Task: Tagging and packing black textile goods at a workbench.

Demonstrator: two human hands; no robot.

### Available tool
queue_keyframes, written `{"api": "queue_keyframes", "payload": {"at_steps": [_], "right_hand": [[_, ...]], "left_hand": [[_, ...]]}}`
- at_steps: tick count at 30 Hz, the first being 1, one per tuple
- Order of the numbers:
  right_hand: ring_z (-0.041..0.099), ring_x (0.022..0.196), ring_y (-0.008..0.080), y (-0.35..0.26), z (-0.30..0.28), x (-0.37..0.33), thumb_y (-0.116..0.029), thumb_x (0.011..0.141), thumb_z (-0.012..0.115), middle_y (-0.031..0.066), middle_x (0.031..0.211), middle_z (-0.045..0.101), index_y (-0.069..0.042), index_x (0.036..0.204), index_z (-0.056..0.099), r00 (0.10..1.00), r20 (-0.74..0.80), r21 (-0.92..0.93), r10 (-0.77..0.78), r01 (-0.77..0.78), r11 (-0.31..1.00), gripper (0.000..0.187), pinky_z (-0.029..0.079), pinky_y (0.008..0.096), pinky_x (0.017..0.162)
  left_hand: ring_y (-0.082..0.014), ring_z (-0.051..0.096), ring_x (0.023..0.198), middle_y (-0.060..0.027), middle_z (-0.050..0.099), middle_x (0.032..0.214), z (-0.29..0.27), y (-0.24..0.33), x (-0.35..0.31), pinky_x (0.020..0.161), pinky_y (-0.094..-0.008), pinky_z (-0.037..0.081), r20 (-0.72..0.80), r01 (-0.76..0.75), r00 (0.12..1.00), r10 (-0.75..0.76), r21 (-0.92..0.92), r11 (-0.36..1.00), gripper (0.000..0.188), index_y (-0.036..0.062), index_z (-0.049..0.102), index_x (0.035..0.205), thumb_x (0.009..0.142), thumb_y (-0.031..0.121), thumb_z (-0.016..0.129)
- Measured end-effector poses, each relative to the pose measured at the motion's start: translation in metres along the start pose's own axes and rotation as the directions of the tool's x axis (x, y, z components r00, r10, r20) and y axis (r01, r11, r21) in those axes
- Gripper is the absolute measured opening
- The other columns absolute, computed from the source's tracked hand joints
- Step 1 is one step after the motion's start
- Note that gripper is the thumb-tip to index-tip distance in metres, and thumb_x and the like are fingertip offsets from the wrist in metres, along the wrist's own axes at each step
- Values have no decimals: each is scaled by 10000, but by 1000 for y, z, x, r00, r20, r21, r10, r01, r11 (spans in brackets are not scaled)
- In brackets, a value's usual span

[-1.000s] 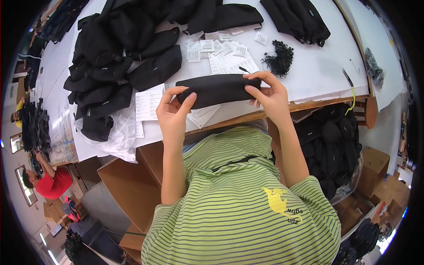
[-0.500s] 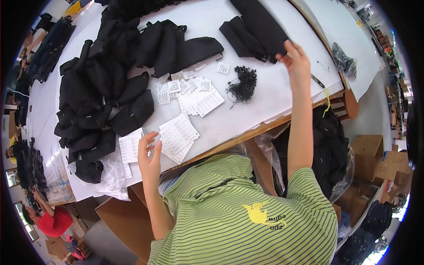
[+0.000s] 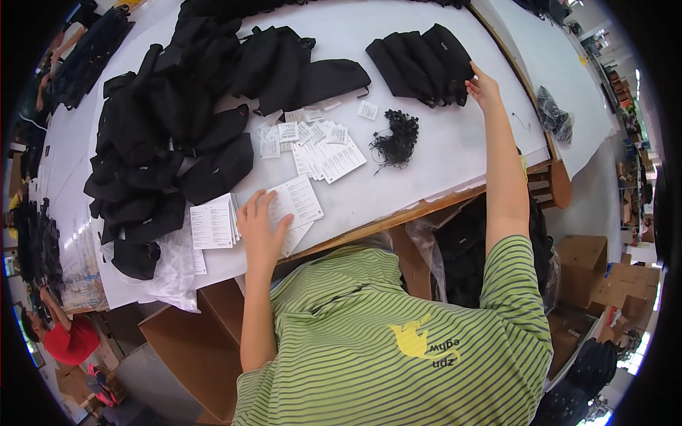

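Observation:
My right hand pinches the right edge of a folded black fabric piece with a small pale mark, at the far right of the table. Several similar pieces lie overlapped just left of it. My left hand rests with fingers apart at the left edge of printed white cards near the front edge. Beyond these cards lie a fanned stack of white cards and several small white labels. A tangled bunch of black tag strings sits between the labels and the black pieces.
A large heap of black fabric pieces covers the left of the table. More white cards and clear plastic lie near its front. Cardboard boxes stand at right, below table height. A person in red is at far left.
My right hand has gone from above the black pieces to the edge of one, which now lies folded shorter. My left hand has come down onto the cards.

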State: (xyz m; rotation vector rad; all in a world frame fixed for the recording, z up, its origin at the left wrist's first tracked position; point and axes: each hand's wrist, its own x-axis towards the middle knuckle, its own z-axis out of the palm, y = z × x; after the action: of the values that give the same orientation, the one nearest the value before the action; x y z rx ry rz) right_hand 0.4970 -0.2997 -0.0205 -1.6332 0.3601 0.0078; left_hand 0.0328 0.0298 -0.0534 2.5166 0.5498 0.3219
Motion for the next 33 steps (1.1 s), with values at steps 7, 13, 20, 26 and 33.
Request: {"api": "queue_keyframes", "payload": {"at_steps": [7,13,20,26,33], "right_hand": [[627,854,262,-2,17,-71,-298,807,693,122,866,641,-85,1158,577,641,24,-778,-767,493,388,427,481,353,752],[535,684,185,31,63,-209,-145,759,701,30,736,531,-107,823,667,432,797,-333,-421,897,289,82,436,312,611],[568,898,261,66,94,-216,-142,723,726,74,867,599,-66,780,622,438,875,-446,-206,895,9,140,481,364,803],[585,853,243,36,86,-225,-125,780,677,75,913,621,-40,809,624,503,794,-409,-341,857,313,104,458,362,764],[422,591,55,-20,76,-244,-151,827,687,-11,737,586,-53,835,650,715,500,-208,-488,647,734,105,330,200,544]], "left_hand": [[-312,424,1099,-128,499,1122,-1,4,1,979,-416,326,-123,2,992,-5,-21,1000,605,86,509,1263,709,98,750],[-174,513,880,-76,515,925,3,-3,1,866,-298,406,-135,40,979,-155,-616,787,558,47,467,1270,765,5,703],[-109,523,874,-50,558,946,-20,13,-9,841,-253,413,96,232,857,-507,-949,213,265,-3,492,1014,807,26,656],[-138,538,914,-71,549,929,-13,-10,-19,821,-249,424,66,81,963,-263,-996,46,235,16,487,1047,845,122,548],[-122,495,772,-51,519,875,-25,36,-5,702,-263,417,235,252,942,-239,-967,45,325,61,409,1129,863,167,562]]}}
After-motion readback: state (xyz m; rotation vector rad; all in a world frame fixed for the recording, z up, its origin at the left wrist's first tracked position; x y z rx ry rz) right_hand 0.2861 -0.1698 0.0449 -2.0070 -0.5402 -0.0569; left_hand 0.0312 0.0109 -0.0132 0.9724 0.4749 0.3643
